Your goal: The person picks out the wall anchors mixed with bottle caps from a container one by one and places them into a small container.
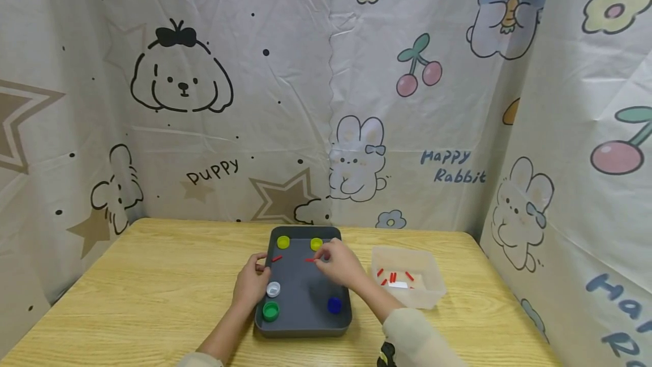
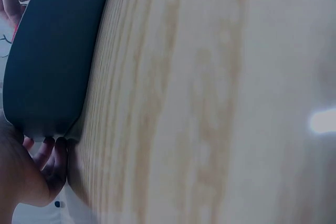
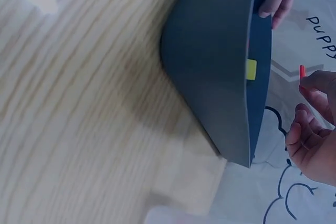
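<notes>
My right hand (image 1: 336,264) pinches a small red stick (image 1: 310,260) between thumb and fingertips, over the far half of a dark grey tray (image 1: 305,333). In the right wrist view the stick (image 3: 302,71) points up from the fingertips, above the tray's rim. My left hand (image 1: 252,283) grips the tray's left wall, its thumb over the rim. Inside the tray, another red stick (image 1: 277,258) lies near the left wall. Two yellow caps (image 1: 283,242) are at the far end, a white cap (image 1: 273,289) and a green cap (image 1: 271,311) at near left, a blue cap (image 1: 334,305) at near right.
Right of the tray stands a translucent plastic box (image 1: 433,282) with several red sticks (image 1: 393,277) and a white piece (image 1: 398,285) in it. The wooden table (image 1: 188,276) ends at a printed curtain (image 1: 285,146) at the back and sides.
</notes>
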Motion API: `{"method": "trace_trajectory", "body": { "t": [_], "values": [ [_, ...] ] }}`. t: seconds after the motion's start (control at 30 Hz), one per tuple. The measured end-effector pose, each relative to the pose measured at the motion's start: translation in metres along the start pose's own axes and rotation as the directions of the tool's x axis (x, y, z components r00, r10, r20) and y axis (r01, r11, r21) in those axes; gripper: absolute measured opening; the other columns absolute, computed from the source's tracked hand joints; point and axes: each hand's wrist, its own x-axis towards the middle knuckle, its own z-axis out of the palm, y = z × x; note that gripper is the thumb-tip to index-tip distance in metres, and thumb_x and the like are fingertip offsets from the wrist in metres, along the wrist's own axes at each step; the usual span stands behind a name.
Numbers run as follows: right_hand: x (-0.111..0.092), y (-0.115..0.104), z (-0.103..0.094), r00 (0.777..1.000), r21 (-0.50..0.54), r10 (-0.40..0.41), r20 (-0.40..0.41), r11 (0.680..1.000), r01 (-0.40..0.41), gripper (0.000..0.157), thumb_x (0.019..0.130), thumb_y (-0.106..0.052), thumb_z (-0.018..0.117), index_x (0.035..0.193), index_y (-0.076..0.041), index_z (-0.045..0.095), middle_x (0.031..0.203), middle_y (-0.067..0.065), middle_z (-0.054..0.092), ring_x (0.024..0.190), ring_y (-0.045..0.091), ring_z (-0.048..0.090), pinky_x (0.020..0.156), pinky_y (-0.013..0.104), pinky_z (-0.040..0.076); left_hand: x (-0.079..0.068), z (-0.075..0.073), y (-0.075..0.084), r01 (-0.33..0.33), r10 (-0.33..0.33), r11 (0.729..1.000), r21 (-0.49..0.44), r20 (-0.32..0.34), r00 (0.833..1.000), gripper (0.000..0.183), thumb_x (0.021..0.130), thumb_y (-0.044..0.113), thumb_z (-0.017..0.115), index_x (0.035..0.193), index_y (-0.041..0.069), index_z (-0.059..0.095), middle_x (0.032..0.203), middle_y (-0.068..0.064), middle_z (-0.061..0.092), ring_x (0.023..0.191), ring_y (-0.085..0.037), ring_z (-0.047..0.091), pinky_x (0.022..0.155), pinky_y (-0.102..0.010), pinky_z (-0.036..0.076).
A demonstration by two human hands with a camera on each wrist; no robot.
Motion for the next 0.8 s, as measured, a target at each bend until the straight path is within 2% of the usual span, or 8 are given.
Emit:
{"method": "trace_trajectory", "body": {
  "t": [0.2,0.47,0.8],
  "values": [
    [-0.004,0.003,-0.015,1.0,0.013,0.018,-0.007,1.0,-0.018,0.006,0.083,-0.018,0.066,0.084,-0.013,0.07,0.083,0.004,0.055,0.073,0.012,0.047,0.062,0.024,0.039,0.002,0.001,0.0,0.0,0.0,1.0,-0.004,-0.002,1.0,0.039,0.089,0.014,0.052,0.128,0.008,0.051,0.104,-0.017,0.063,0.09,-0.026,0.061,0.073,-0.038,0.046],
    [-0.011,0.01,-0.029,0.999,0.023,0.02,-0.036,1.0,-0.019,0.007,0.083,-0.017,0.065,0.085,-0.012,0.069,0.087,0.005,0.057,0.075,0.015,0.051,0.063,0.026,0.04,0.002,0.002,-0.001,0.007,-0.007,1.0,-0.01,0.002,1.0,0.04,0.089,0.015,0.052,0.129,0.009,0.051,0.104,-0.016,0.063,0.089,-0.026,0.06,0.073,-0.039,0.046],
    [-0.018,0.023,-0.044,0.993,0.016,0.09,-0.081,0.996,-0.089,0.005,0.082,-0.016,0.065,0.083,-0.013,0.069,0.084,0.003,0.056,0.072,0.014,0.048,0.062,0.028,0.038,0.001,0.002,0.0,0.009,-0.009,1.0,-0.002,0.007,1.0,0.04,0.089,0.015,0.052,0.129,0.008,0.05,0.104,-0.016,0.063,0.088,-0.026,0.06,0.073,-0.039,0.046]
  ]
}}
